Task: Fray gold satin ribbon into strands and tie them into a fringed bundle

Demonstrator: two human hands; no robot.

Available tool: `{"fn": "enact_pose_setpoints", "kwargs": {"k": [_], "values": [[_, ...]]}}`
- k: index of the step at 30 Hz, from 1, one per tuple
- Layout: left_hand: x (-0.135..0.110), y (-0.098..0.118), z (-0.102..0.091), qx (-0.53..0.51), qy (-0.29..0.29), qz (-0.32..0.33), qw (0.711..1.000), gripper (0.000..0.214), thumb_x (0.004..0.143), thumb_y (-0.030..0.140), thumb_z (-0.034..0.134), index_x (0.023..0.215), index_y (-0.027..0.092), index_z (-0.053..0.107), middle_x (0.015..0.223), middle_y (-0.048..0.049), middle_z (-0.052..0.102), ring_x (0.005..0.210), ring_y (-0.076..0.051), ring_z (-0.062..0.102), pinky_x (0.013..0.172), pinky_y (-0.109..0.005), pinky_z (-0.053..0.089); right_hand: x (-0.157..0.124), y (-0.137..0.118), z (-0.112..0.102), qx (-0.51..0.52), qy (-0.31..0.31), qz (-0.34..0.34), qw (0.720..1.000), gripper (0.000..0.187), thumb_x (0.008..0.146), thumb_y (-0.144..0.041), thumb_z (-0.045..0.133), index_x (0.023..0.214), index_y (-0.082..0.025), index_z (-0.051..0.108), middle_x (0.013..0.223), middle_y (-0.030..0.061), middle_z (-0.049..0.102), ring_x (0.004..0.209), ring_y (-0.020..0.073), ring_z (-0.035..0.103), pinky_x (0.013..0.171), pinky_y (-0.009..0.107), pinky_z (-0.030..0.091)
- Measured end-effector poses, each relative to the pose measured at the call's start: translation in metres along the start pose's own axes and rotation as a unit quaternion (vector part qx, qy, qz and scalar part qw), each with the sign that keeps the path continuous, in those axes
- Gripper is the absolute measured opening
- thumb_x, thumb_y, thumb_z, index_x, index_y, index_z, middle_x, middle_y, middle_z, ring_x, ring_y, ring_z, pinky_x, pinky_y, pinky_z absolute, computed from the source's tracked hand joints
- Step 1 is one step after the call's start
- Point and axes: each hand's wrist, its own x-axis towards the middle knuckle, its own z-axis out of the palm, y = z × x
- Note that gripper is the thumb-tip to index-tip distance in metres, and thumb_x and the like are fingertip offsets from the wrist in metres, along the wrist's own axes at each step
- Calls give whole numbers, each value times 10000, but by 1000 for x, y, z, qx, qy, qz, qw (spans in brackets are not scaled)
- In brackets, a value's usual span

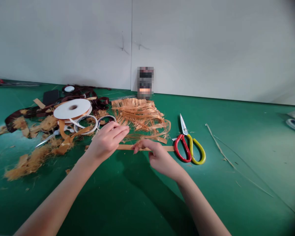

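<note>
A flat strip of tan ribbon (125, 147) lies across the green table and passes by both hands. My left hand (107, 139) is over its left part, fingers pressed together and pointing right; its thumb and whatever it grips are hidden. Bent inward, the fingers of my right hand (159, 157) reach the ribbon strip near its middle. Just beyond the hands lies a pile of frayed tan ribbon pieces (140, 113) with long loose threads. Scissors with one red and one yellow handle (189, 147) lie beside my right hand at the strip's right end, blades pointing away.
To the left, a white ribbon spool (72, 108) sits amid white rings (87, 125), tangled dark ribbon (12, 119) and tan fluff (33, 164). A small pixelated upright object (145, 83) leans against the grey wall (211, 49). Thin pale strands (222, 154) lie at right.
</note>
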Motion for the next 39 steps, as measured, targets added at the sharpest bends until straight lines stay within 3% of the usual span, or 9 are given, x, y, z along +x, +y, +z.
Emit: {"fn": "enact_pose_setpoints", "kwargs": {"k": [3,6,12,18,23,25,29,34,39], "values": [[4,2,6,-59,-5,-21,998,250,878,-18,445,994,97,635,939,-119,720,820,-196,581,693,-339,562,-1,-8,0,216,-45,-28,975,578,617,103,358,990,-224,654,1149,14,680,1161,165,596,1026,381,449],[8,7,13,-92,-17,-29,995,288,882,-27,406,986,109,637,924,-98,708,825,-188,580,694,-327,556,0,-7,0,295,22,-47,954,706,670,78,427,1243,-304,583,1404,-26,535,1364,169,414,1118,398,364],[12,4,17,-90,-77,10,993,344,895,-25,339,972,80,658,917,-132,708,846,-210,576,706,-349,547,2,8,-7,59,139,-41,988,926,632,112,331,1451,-318,362,1581,-44,245,1466,146,168,1198,438,170],[16,-7,14,-60,-74,23,995,322,912,2,369,1014,79,664,958,-140,709,818,-202,568,712,-342,515,2,18,-10,-142,150,47,977,744,510,104,325,1144,-132,635,1331,147,577,1306,286,455,1089,569,294],[17,-9,16,-83,-57,10,995,368,880,-36,340,996,88,667,944,-137,715,795,-205,547,681,-345,520,1,6,-8,0,-2,22,1000,564,493,99,304,795,-188,685,918,18,743,952,169,682,892,349,512],[14,-7,19,-102,-45,0,994,347,870,-40,360,975,92,663,941,-127,719,792,-198,542,680,-335,528,1,1,-9,143,-32,-1,989,586,563,101,337,889,-219,703,1041,-5,738,1062,157,657,952,338,492],[6,-1,25,-138,-77,-44,986,355,856,-55,368,966,115,659,932,-102,713,817,-191,563,704,-334,541,2,3,-10,268,51,-38,961,758,653,70,426,1271,-339,582,1441,-55,499,1385,178,383,1120,416,357],[0,3,24,-171,-83,-66,980,368,834,-78,367,967,91,665,953,-123,720,858,-207,602,729,-364,548,1,15,-14,46,175,-43,983,933,614,109,322,1436,-327,395,1553,-63,311,1454,145,216,1188,426,221],[0,2,17,-180,-46,-90,978,358,856,-44,386,972,126,679,970,-106,734,853,-198,625,738,-384,552,0,23,-19,-145,228,35,962,788,494,95,301,1146,-162,662,1311,87,607,1283,217,497,1105,450,347]]}}
